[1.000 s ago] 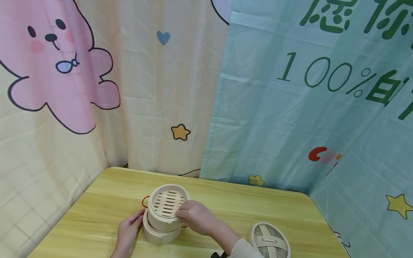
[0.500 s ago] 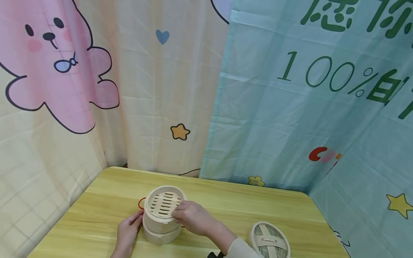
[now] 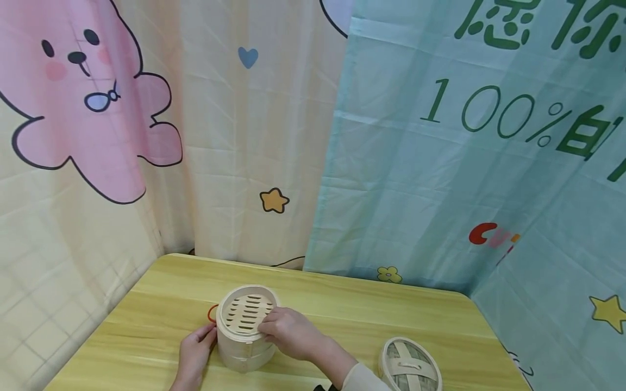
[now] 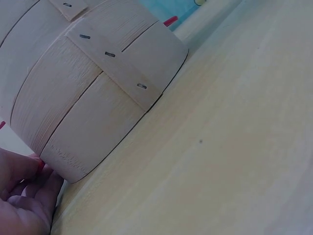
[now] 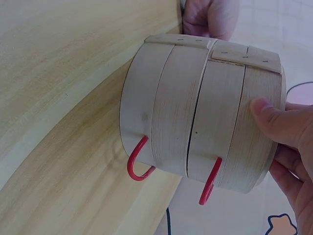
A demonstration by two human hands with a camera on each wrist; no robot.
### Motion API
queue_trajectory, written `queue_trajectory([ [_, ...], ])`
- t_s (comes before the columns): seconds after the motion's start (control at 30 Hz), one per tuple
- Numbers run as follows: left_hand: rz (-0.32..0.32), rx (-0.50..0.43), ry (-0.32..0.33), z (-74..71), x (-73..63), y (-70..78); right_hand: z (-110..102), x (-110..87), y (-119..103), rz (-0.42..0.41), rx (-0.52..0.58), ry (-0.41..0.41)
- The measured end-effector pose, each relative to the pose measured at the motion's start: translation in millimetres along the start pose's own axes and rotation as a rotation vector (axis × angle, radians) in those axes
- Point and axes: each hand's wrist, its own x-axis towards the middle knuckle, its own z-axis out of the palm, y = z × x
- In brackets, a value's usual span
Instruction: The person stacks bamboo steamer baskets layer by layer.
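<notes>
While the lower tier's (image 5: 166,112) red loop (image 4: 40,167) is pinched by fingers of the left hand (image 3: 193,353), the upper tier (image 5: 220,112), stacked on it on the worktop (image 3: 342,315), is gripped by the right hand (image 3: 290,334). Light, stiff handling is suggested by thin, grained, bamboo-like walls (image 4: 102,107), best grasped at the rim (image 3: 232,332), where a slotted floor (image 3: 248,312) is encircled.

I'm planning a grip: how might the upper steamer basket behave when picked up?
The upper basket is probably light for its size, being hollow with a slotted floor. Its wall looks stiff, unbent under the right hand. Being round, it could roll if tipped sideways.
</notes>
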Motion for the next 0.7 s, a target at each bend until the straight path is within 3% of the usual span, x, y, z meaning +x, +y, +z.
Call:
queue_trajectory([
  [0.37, 0.004, 0.015, 0.016, 0.0, 0.7, -1.0, 1.6, 2.3, -5.3, 0.007, -0.07, -0.017],
  [0.7, 0.013, 0.008, 0.014, 2.1, 2.1, -2.4, 0.6, 3.9, -6.4, 0.019, -0.029, -0.028],
])
